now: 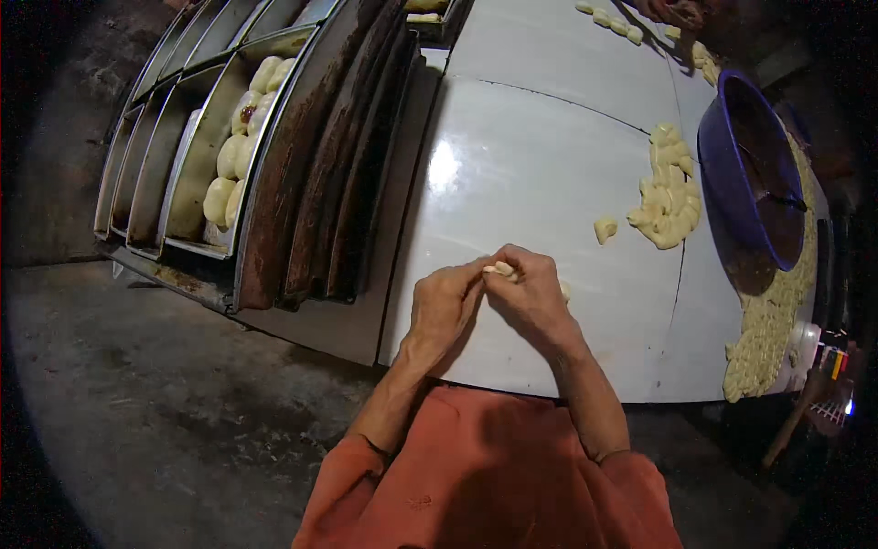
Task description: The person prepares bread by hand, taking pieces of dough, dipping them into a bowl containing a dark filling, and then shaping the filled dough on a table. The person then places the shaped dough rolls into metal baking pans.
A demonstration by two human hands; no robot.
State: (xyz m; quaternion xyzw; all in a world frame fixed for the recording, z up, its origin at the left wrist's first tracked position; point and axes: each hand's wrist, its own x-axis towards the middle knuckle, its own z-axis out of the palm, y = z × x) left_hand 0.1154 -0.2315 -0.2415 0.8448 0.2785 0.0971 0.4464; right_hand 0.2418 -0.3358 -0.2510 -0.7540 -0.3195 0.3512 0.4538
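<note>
Near the front edge of the white table, my two hands meet around a small piece of pale dough. My right hand pinches it between thumb and fingers. The fingertips of my left hand press against its left side, and those fingers are curled. How much of the dough lies inside the hands is hidden. Just right of my right hand, another bit of dough shows partly from behind it. Farther off to the right lie a single dough piece and a heap of dough pieces.
Stacked metal loaf pans stand at the left, one holding several dough balls. A purple basin with brown contents sits at the right, beside a spread of dough. Another person's hand is at the far edge near more dough pieces.
</note>
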